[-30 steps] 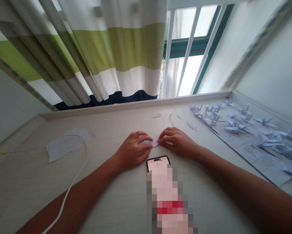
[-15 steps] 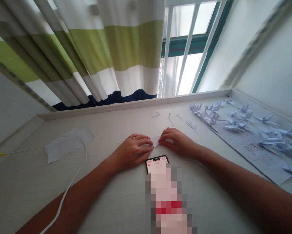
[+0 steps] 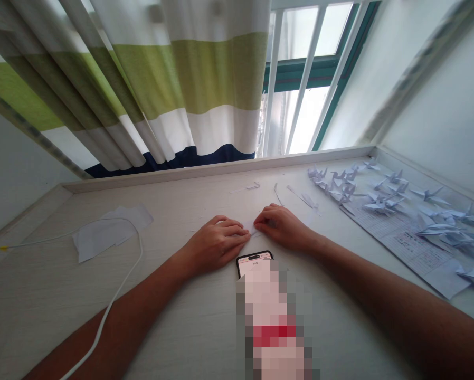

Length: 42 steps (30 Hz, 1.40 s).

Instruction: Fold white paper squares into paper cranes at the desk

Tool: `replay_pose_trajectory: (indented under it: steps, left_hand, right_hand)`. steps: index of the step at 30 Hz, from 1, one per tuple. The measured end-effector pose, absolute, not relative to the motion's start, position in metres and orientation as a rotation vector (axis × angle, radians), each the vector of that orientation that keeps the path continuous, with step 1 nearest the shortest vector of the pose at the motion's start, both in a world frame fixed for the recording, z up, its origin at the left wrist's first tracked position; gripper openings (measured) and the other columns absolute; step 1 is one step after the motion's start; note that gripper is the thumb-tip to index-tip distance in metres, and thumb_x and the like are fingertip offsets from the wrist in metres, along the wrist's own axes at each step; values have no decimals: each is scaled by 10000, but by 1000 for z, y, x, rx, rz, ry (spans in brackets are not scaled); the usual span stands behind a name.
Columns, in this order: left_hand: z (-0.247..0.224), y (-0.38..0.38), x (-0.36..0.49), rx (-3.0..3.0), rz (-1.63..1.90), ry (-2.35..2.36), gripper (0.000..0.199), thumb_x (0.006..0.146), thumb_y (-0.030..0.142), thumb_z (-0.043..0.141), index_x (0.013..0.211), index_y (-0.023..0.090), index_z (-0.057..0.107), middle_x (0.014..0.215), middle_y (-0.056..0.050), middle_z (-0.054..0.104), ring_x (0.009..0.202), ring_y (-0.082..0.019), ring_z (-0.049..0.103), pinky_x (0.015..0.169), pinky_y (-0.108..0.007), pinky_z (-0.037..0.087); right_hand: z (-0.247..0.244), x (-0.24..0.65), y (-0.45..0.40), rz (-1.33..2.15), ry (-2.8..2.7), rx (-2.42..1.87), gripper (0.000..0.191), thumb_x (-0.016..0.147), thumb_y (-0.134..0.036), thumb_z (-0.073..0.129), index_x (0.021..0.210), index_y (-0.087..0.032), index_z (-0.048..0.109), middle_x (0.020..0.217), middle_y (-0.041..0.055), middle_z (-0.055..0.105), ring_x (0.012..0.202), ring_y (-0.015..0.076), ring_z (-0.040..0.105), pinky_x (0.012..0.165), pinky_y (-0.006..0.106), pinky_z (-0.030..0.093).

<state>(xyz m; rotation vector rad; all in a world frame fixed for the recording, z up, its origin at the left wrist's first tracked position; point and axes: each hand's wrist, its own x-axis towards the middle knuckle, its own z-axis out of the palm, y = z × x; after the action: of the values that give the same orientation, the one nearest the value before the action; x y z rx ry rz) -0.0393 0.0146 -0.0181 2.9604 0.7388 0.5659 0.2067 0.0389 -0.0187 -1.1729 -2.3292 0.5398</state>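
Observation:
Between my two hands a small piece of white paper (image 3: 252,228) lies on the pale tabletop (image 3: 189,327), mostly covered by fingers. My left hand (image 3: 220,240) rests on its left side, fingers together and pressing the paper down. On the other side my right hand (image 3: 278,224) pinches the paper between thumb and fingers. Just below the hands lies a phone (image 3: 255,262) with a lit screen, its lower part blurred out. Folded paper cranes (image 3: 383,201) sit in a group to the right of my right hand.
A stack of white paper sheets (image 3: 110,229) lies at the left, crossed by a white cable (image 3: 139,248) that runs over my left forearm. Thin paper strips (image 3: 302,198) lie beyond my hands. Under the cranes is a printed sheet (image 3: 403,240). A raised rim (image 3: 205,170) borders the table's far edge.
My right hand has shifted slightly left, closer to my left hand, with its fingers drawn in on the paper. My left hand has stayed nearly still.

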Motion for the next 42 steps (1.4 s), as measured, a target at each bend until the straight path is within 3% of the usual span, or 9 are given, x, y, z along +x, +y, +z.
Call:
replay_pose_trajectory:
  steps: [5,24,32,37,42]
  left_hand:
    - [-20,15,-39,2927,587,732,324,1018,245,468,1282,207,653,1191,-85,735,1161,-211,642,1003,-404,445]
    - [-21,14,-35,2957,549,756,287,1004,238,484,1179,188,706,1207,-90,717,1161,-231,631,986,-414,496]
    - [-14,14,-35,3002,466,739,286,1002,242,491,1191,184,697,1209,-96,709,1156,-233,625,963,-409,482]
    - [-14,14,-35,3037,415,759,290,1012,258,477,1197,192,691,1220,-83,709,1168,-232,617,949,-396,460]
    - [-13,13,-35,3055,416,763,293,1012,261,475,1195,195,694,1222,-88,708,1150,-228,622,958,-398,438]
  right_hand:
    - [-17,206,39,554,-2318,-1192,128,893,-187,635,828,-194,745,841,51,735,822,202,635,795,339,477]
    - [-15,201,36,687,-2145,-1326,137,846,-187,639,941,-201,738,769,14,700,721,159,626,693,285,469]
    - [-15,197,35,629,-2137,-1404,107,843,-226,672,928,-210,734,769,14,701,753,172,626,726,305,455]
    - [-18,202,40,532,-2064,-1491,242,788,-285,749,1017,-218,709,765,-3,675,765,181,612,741,317,444]
    - [-15,215,44,530,-1855,-1463,144,888,-263,613,965,-194,712,795,27,698,752,183,639,752,331,480]
